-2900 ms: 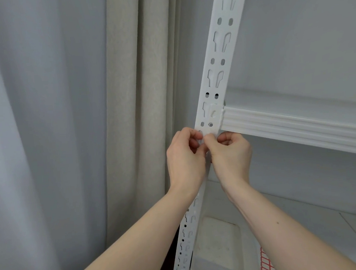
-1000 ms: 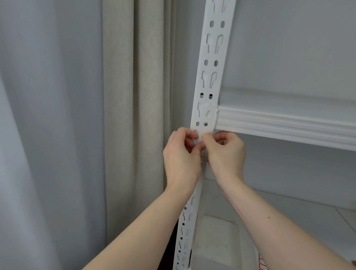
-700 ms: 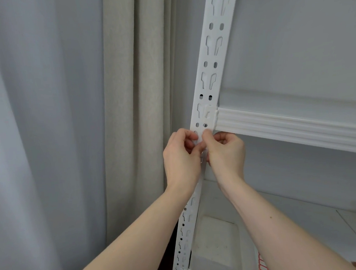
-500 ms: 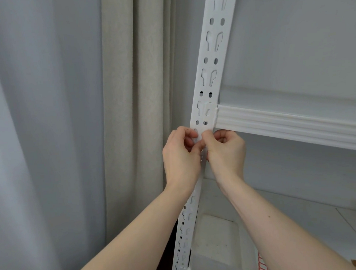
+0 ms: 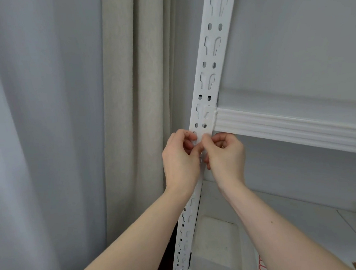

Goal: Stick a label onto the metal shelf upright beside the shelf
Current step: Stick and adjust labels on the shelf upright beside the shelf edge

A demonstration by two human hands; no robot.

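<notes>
Progress: Judging from this view, the label is at the upright but not yet shown stuck down; the pressing and smoothing look to be what is left.
Upright: The white slotted upright [image 5: 209, 78] runs from the top edge of the view down past the lower edge, leaning slightly; the shelf [image 5: 288, 127] joins it on its right side.
Left hand: The left hand [image 5: 180, 162] is curled against the front of the upright just below the shelf's front lip, thumb and forefinger drawn together at the tips.
Right hand: The right hand [image 5: 225, 157] mirrors it from the other side, fingers bent inward, thumb tip touching the left thumb.
Grip: Both grips are pinched closed on something small between the fingertips. I take it to be the label, though the fingers hide most of it.
Label: Only a pale sliver [image 5: 199, 142] shows between the two thumbs, lying over the upright's face just under the pair of round holes. White on white, so its edges cannot be told apart from the metal.
Label versus grip: It sits between the two pinches, held at both sides, directly against or just off the upright; which of these, I cannot tell.
Left to do: Likely press it flat and let go.
Nearby: A beige curtain [image 5: 136, 95] hangs to the left of the upright, well clear of the hands.
</notes>
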